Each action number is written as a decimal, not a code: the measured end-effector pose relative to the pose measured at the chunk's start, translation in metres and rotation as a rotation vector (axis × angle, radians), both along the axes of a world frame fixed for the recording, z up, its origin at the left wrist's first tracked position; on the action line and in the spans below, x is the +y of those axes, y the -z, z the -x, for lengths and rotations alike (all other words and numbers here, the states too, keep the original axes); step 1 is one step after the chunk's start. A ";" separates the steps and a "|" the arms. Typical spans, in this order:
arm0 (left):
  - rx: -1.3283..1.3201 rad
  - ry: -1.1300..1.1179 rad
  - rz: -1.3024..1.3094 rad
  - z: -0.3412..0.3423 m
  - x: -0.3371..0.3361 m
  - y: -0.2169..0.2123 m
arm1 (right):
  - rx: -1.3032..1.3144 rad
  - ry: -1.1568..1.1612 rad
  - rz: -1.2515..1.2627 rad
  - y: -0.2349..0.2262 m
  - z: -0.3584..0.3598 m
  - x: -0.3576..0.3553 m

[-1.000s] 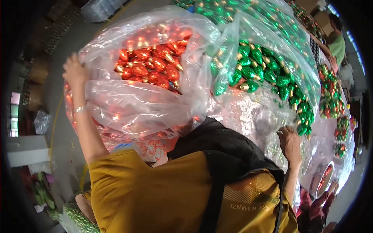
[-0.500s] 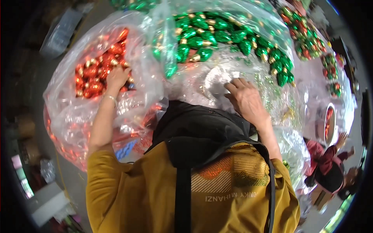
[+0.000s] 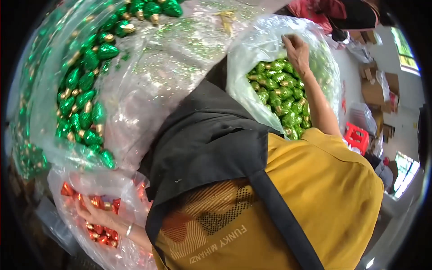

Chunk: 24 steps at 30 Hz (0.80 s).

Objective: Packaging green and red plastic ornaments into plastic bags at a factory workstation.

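My left hand (image 3: 96, 216) is inside a clear plastic bag (image 3: 135, 249) at the lower left. Its fingers are apart and touch shiny red bulb-shaped ornaments (image 3: 102, 236) with gold caps; none is plainly gripped. At the upper right, my right hand (image 3: 297, 51) is bent at the far rim of another clear bag (image 3: 240, 76). The fingers look closed on the film, though the fingertips are small in view. Below that hand, the bag is full of light green glittery bulb ornaments (image 3: 283, 92).
Darker green bulb ornaments (image 3: 85, 81) curve along the left of a plastic-covered, glitter-strewn table (image 3: 148, 67), beside more bagged green ones. A person in red (image 3: 315, 11) is at the top right. A red stool (image 3: 356, 137) and cardboard boxes (image 3: 375, 87) stand on the right.
My view and body have turned to the right. My right hand has gone from over the table to the bag of light green ornaments; my left hand stays among the red ones.
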<state>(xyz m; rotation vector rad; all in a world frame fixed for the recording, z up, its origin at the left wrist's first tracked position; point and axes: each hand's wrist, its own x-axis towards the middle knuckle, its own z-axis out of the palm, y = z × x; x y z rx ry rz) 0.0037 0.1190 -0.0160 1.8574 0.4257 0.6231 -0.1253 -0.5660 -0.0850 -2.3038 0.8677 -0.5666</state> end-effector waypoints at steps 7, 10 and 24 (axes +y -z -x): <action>0.097 0.535 -0.915 -0.049 -0.002 0.066 | 0.792 -0.202 0.101 0.142 0.063 0.017; 0.130 0.605 -0.821 -0.039 -0.041 0.051 | 0.974 -0.383 -0.014 0.169 0.061 0.029; 0.128 0.713 -1.242 -0.102 -0.099 0.049 | 1.005 -0.762 0.097 0.103 0.073 0.077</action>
